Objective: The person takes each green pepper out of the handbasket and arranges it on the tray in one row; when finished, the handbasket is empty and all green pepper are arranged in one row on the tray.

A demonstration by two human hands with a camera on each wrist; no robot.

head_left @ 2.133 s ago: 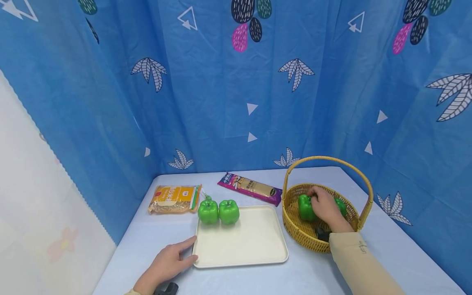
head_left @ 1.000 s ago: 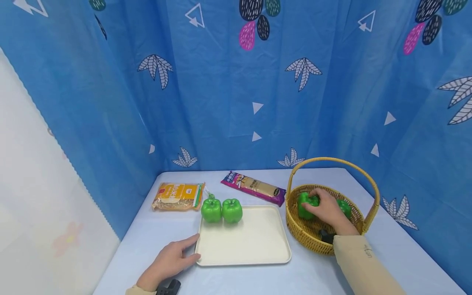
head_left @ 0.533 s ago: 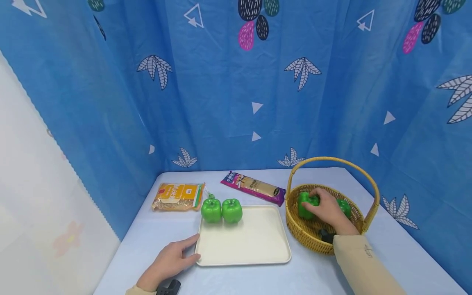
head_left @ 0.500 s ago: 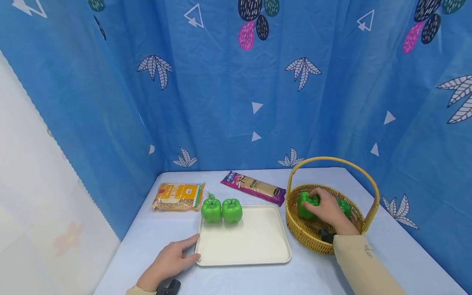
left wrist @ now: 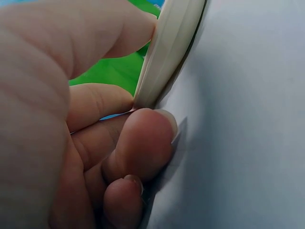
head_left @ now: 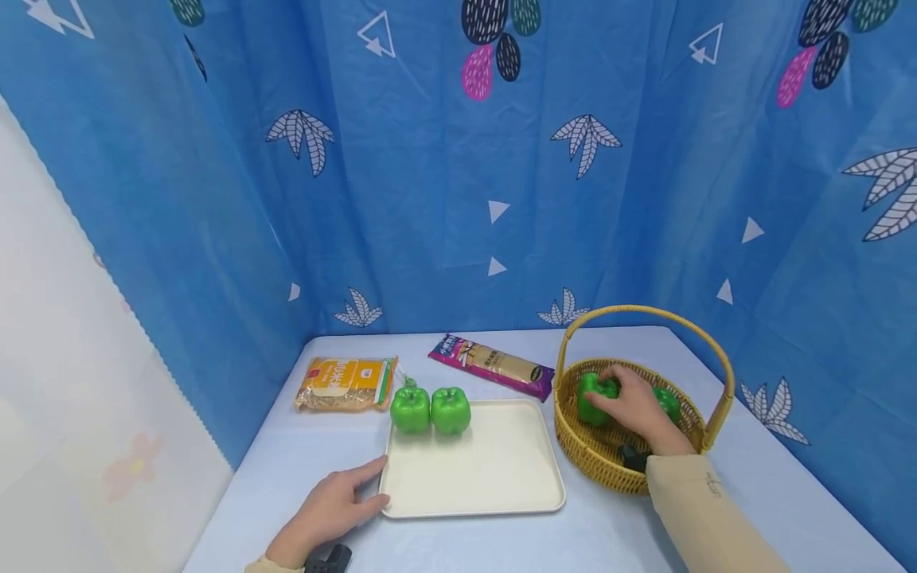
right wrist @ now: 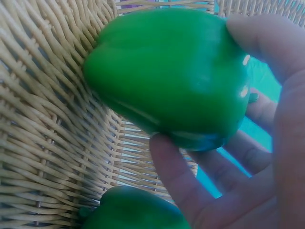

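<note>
Two green bell peppers, a left one [head_left: 411, 411] and a right one [head_left: 450, 411], stand side by side at the far left corner of a cream tray [head_left: 476, 469]. My left hand [head_left: 325, 505] touches the tray's left edge with thumb and index fingertips set apart; its other fingers are bent beneath, as the left wrist view shows. Inside a wicker basket [head_left: 602, 469], my right hand [head_left: 634, 404] grips another green bell pepper [right wrist: 167, 76] between thumb and fingers. One more pepper [right wrist: 136, 210] lies in the basket, partly hidden by that hand in the head view.
An orange food packet [head_left: 345, 384] lies at the back left, and a purple noodle packet [head_left: 494, 366] at the back centre. The basket's tall arched handle [head_left: 645, 309] rises over the right hand. Blue curtain [head_left: 444, 199] surrounds the table's back and sides.
The head view has shifted slightly. Compared with two seconds ago, the right thumb has come into sight on the pepper's near side. Over the last second both hands stay almost still.
</note>
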